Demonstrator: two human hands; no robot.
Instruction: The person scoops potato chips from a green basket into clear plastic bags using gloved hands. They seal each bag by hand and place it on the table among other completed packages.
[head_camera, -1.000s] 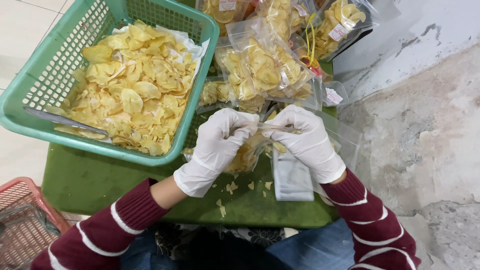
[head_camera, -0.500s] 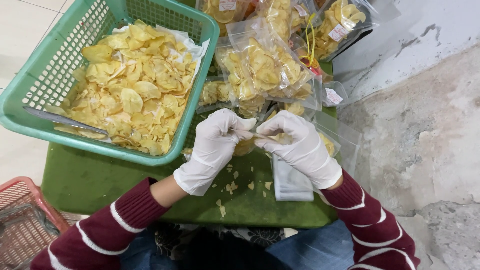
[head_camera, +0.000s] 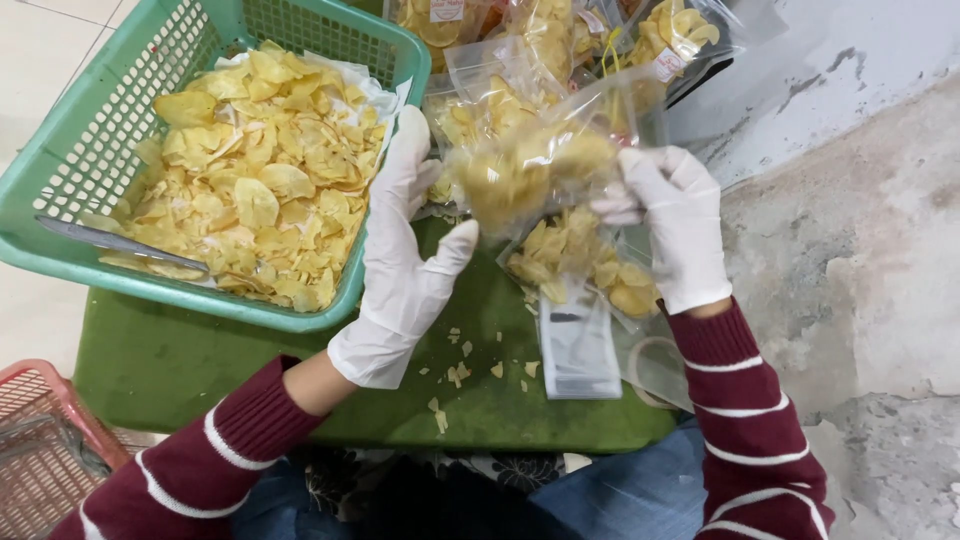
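Both hands wear white gloves over striped maroon sleeves. My right hand grips the edge of a clear plastic bag of yellow chips, lifted and blurred above the green table. My left hand is open, palm facing the bag, fingers spread just left of it and beside the green basket heaped with chips. Another filled bag of chips lies on the table under the raised one.
A pile of filled chip bags lies at the table's far side. A metal utensil rests in the basket. Flat empty pouches and chip crumbs lie on the table. A red basket stands at lower left. Concrete floor is to the right.
Both hands were pinched together on a bag's top edge. Now the left hand has let go and opened, and the right hand has lifted the bag up and away.
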